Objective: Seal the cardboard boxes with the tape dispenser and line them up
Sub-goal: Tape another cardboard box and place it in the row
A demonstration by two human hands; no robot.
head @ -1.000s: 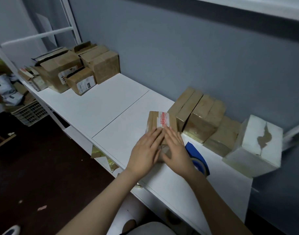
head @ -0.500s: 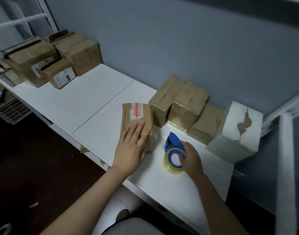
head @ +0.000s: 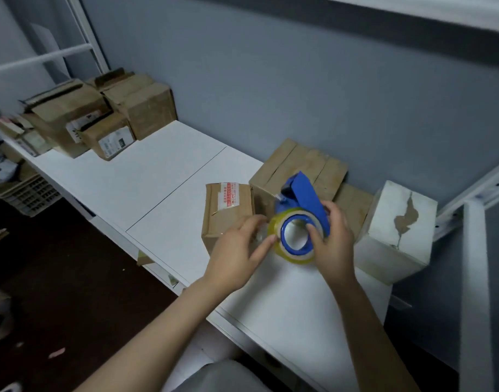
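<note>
A blue tape dispenser (head: 304,193) with a yellowish tape roll is held up above the white table (head: 172,193). My right hand (head: 337,244) grips it, thumb inside the roll's core. My left hand (head: 237,253) reaches to the roll's left edge, and thumb and fingers pinch a blurred clear strip of tape there. Just behind my left hand stands a small brown cardboard box (head: 228,219) with a red-and-white label on top. A row of taped brown boxes (head: 296,168) and a white box (head: 398,230) stand against the wall to its right.
A pile of brown cardboard boxes (head: 101,120), some with open flaps, fills the table's far left end. A plastic basket (head: 30,193) sits on the dark floor below. A white metal frame post (head: 474,292) rises at the right.
My right hand has lifted the tape dispenser off the table. My left hand has left the small box's top and moved to the tape roll.
</note>
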